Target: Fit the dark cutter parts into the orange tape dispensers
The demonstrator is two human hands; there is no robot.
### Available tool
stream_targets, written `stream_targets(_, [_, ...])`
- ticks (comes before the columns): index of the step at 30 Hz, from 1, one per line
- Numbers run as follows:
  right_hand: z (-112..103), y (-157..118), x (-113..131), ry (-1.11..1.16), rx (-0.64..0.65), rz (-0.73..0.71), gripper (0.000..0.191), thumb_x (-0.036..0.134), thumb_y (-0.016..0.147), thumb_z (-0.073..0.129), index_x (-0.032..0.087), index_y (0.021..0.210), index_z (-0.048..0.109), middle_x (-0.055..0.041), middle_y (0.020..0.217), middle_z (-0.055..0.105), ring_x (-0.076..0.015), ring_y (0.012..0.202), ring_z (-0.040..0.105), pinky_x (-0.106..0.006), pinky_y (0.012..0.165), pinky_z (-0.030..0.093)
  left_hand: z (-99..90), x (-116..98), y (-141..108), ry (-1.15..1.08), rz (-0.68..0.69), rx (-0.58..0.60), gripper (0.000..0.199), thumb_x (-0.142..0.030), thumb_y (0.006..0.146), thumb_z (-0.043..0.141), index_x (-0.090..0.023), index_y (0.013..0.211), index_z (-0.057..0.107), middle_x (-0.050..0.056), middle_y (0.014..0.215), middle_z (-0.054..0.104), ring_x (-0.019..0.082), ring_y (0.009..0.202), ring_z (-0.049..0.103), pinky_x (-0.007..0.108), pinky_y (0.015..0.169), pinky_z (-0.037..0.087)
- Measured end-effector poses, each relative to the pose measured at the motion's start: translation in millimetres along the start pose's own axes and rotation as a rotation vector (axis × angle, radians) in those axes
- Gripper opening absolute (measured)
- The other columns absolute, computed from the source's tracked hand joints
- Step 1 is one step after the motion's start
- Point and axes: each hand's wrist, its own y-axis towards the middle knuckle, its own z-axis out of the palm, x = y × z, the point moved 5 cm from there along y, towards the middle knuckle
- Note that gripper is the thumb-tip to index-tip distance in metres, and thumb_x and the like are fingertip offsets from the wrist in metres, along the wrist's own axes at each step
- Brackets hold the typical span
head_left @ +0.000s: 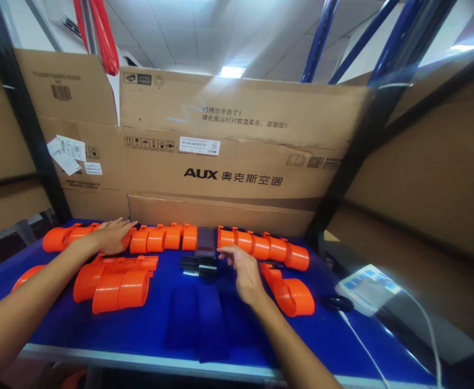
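My left hand [117,236] lies over the left part of the back row of orange plastic rings [155,237], its fingers stretched out and pointing right. Near the middle of the row, my right hand [243,270] has its index finger extended just beside a dark rectangular piece [205,242]; its other fingers are partly hidden, and I see nothing held. Small black pieces [198,267] lie in front of the dark piece. To the right, more orange rings [261,247] continue the row. A cluster of orange rings [115,286] rests below my left forearm.
A loose orange loop [296,297] lies right of my right hand. Dark blue strips [196,319] lie on the blue table [140,337] at the front. A white device with a cable [368,289] and a black oval object [337,303] sit at right. Cardboard [237,178] walls the back.
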Motion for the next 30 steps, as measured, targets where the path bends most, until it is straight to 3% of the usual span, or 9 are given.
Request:
stream_targets(5, [0, 0, -1, 0.001, 0.007, -0.014, 0.053, 0.048, 0.107, 0.028, 0.021, 0.115, 0.073, -0.0080, 0.096, 0.074, -0.0232, 0.086, 0.066, -0.034, 0.073, 0.050, 0.8, -3, -1, 0.036, 0.048, 0.028, 0.071, -0.028, 0.086, 0.054, -0.014, 0.154, 0.040, 0.019, 0.157, 0.043, 0.042, 0.141, 0.040, 0.056, 0.113, 0.028])
stream_targets(11, [-1, 1, 1, -0.010, 0.003, -0.019, 0.054, 0.048, 0.107, 0.028, 0.021, 0.113, 0.073, -0.0086, 0.095, 0.074, -0.0234, 0.085, 0.066, -0.035, 0.075, 0.051, -2.4, -5, 1, 0.013, 0.159, 0.032, 0.081, -0.023, 0.074, 0.063, -0.021, 0.152, 0.043, 0.015, 0.147, 0.055, 0.036, 0.129, 0.055, 0.045, 0.107, 0.041])
stream_targets(16, [-2, 2, 3, -0.016, 0.001, -0.031, 0.052, 0.048, 0.107, 0.029, 0.019, 0.110, 0.073, -0.0091, 0.094, 0.074, -0.0230, 0.083, 0.066, -0.035, 0.076, 0.052, -11.5, 5, 6, 0.029, 0.139, -0.009, 0.088, -0.025, 0.070, 0.066, -0.019, 0.153, 0.041, 0.018, 0.149, 0.052, 0.036, 0.136, 0.049, 0.043, 0.109, 0.040])
stream_targets(19, [-1, 2, 5, -0.022, 0.017, -0.038, 0.053, 0.048, 0.107, 0.029, 0.019, 0.109, 0.073, -0.0091, 0.093, 0.074, -0.0228, 0.083, 0.066, -0.034, 0.075, 0.052, -30.5, 0, 2, 0.016, 0.196, -0.071, 0.087, -0.029, 0.073, 0.065, -0.020, 0.155, 0.037, 0.016, 0.151, 0.049, 0.035, 0.139, 0.045, 0.043, 0.112, 0.038])
stream_targets(24, [3, 2, 10, -0.022, 0.074, -0.070, 0.053, 0.050, 0.107, 0.030, 0.020, 0.108, 0.074, -0.0084, 0.089, 0.072, -0.0225, 0.082, 0.066, -0.034, 0.074, 0.051, -71.7, -27, -18, 0.050, 0.358, -0.235, 0.082, -0.028, 0.077, 0.064, -0.020, 0.155, 0.039, 0.013, 0.152, 0.050, 0.034, 0.140, 0.042, 0.047, 0.115, 0.036])
stream_targets(30, [5, 1, 10, -0.041, 0.094, -0.047, 0.049, 0.048, 0.106, 0.034, 0.019, 0.103, 0.073, -0.0073, 0.083, 0.071, -0.0217, 0.080, 0.066, -0.033, 0.073, 0.050, -123.1, -89, -54, 0.057, 0.608, -0.490, 0.075, -0.032, 0.077, 0.071, -0.020, 0.148, 0.050, 0.014, 0.141, 0.060, 0.034, 0.132, 0.050, 0.050, 0.113, 0.040])
